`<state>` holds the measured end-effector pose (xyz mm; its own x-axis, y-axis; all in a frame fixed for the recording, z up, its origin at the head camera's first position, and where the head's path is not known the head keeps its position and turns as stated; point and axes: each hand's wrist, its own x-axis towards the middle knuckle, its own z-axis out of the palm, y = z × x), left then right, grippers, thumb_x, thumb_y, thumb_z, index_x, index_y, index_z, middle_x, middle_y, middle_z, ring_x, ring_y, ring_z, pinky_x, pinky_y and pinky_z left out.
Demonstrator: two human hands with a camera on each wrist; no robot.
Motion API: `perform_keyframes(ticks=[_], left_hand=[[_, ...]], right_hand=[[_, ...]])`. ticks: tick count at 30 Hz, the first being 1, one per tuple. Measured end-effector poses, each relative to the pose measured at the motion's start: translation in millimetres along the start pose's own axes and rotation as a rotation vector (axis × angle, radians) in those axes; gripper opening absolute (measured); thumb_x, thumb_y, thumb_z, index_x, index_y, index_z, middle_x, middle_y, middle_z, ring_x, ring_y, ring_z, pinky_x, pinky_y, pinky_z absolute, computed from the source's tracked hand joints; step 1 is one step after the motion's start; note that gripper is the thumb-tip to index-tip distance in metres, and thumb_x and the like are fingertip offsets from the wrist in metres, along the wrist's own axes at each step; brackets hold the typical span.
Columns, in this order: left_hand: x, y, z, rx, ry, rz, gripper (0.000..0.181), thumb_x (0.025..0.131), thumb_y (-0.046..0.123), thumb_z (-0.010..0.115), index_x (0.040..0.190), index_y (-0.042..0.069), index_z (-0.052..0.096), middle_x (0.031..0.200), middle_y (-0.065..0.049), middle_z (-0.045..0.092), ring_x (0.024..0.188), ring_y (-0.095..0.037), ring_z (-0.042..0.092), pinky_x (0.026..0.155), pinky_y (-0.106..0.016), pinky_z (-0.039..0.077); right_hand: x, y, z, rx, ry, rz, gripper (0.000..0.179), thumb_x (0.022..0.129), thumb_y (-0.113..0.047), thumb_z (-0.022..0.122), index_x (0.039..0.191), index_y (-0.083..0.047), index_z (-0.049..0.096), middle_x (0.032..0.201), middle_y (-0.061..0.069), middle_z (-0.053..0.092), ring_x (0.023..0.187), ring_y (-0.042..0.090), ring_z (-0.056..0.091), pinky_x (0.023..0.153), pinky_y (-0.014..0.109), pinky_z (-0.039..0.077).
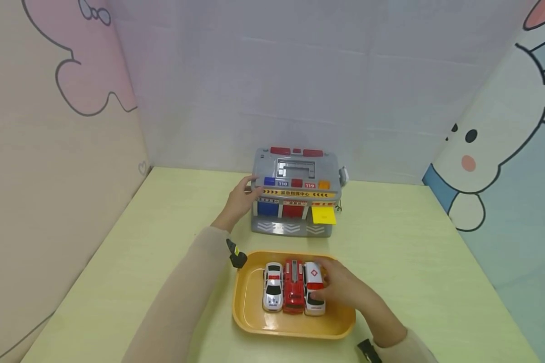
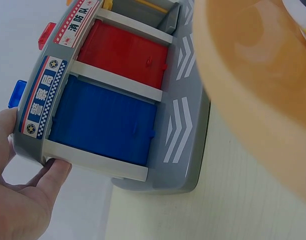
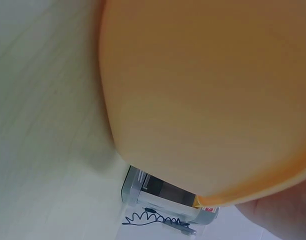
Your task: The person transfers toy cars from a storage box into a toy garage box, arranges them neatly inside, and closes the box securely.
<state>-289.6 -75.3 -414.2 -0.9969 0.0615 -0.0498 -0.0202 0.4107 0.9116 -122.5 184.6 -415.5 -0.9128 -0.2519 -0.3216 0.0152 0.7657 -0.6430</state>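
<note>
A grey toy emergency station (image 1: 295, 174) stands at the back of the table, its blue door (image 2: 105, 120) and red door (image 2: 124, 55) down and its yellow door (image 1: 323, 215) swung out. My left hand (image 1: 239, 202) grips the left edge of its roof, fingers round the corner in the left wrist view. In the yellow tray (image 1: 254, 322), my right hand (image 1: 347, 288) holds a white toy ambulance (image 1: 315, 282) between thumb and fingers. Beside it lie a red toy fire truck (image 1: 293, 287) and a white toy police car (image 1: 273, 287). The tray wall hides the cars from the right wrist view.
The pale table (image 1: 413, 262) meets a white back wall (image 1: 300, 75) and cartoon-printed side walls. A grey piece (image 1: 343, 176) with a coiled black cord (image 3: 143, 218) hangs at the station's right side. The tray stands in front of the station.
</note>
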Motion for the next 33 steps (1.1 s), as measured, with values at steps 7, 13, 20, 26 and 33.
perform_keyframes(ticks=[7, 13, 20, 26, 33], left_hand=[[-1.3, -0.1, 1.2, 0.004, 0.008, -0.010, 0.052, 0.100, 0.039, 0.054, 0.147, 0.023, 0.040, 0.143, -0.016, 0.045, 0.130, -0.031, 0.044, 0.102, -0.047, 0.043], [-2.4, 0.9, -0.3, -0.004, 0.004, -0.008, 0.051, 0.100, 0.039, 0.054, 0.147, 0.023, 0.040, 0.143, -0.016, 0.045, 0.130, -0.032, 0.044, 0.102, -0.047, 0.043], [-2.2, 1.0, -0.7, -0.009, 0.002, -0.016, 0.052, 0.100, 0.040, 0.055, 0.147, 0.023, 0.040, 0.144, -0.015, 0.045, 0.130, -0.031, 0.044, 0.102, -0.047, 0.043], [-2.5, 1.7, -0.3, -0.011, 0.004, -0.015, 0.052, 0.100, 0.039, 0.054, 0.147, 0.023, 0.040, 0.144, -0.015, 0.044, 0.130, -0.032, 0.044, 0.102, -0.047, 0.043], [-0.8, -0.1, 0.2, -0.021, 0.008, -0.016, 0.052, 0.099, 0.040, 0.056, 0.146, 0.023, 0.041, 0.143, -0.015, 0.045, 0.130, -0.032, 0.044, 0.101, -0.047, 0.043]], right_hand=[[0.6, 0.4, 4.3, -0.057, 0.000, 0.016, 0.085, 0.067, -0.011, 0.091, 0.139, -0.004, 0.047, 0.126, 0.015, 0.051, 0.103, 0.027, 0.050, 0.093, 0.052, 0.048], [-0.1, -1.3, 8.5, -0.082, 0.013, 0.029, 0.088, 0.066, -0.006, 0.091, 0.140, -0.003, 0.044, 0.128, 0.021, 0.048, 0.104, 0.030, 0.049, 0.093, 0.056, 0.047], [1.0, -3.0, 9.3, -0.133, -0.013, 0.037, 0.088, 0.067, -0.011, 0.091, 0.139, -0.003, 0.041, 0.118, 0.015, 0.055, 0.099, 0.028, 0.051, 0.092, 0.054, 0.049], [1.4, -2.6, 9.0, -0.120, -0.037, 0.066, 0.087, 0.069, -0.011, 0.089, 0.139, -0.002, 0.039, 0.103, 0.010, 0.058, 0.086, 0.024, 0.055, 0.081, 0.046, 0.054], [-2.4, -2.9, 9.2, -0.061, -0.001, 0.069, 0.088, 0.069, -0.008, 0.089, 0.139, 0.001, 0.036, 0.099, 0.009, 0.057, 0.084, 0.023, 0.055, 0.080, 0.044, 0.054]])
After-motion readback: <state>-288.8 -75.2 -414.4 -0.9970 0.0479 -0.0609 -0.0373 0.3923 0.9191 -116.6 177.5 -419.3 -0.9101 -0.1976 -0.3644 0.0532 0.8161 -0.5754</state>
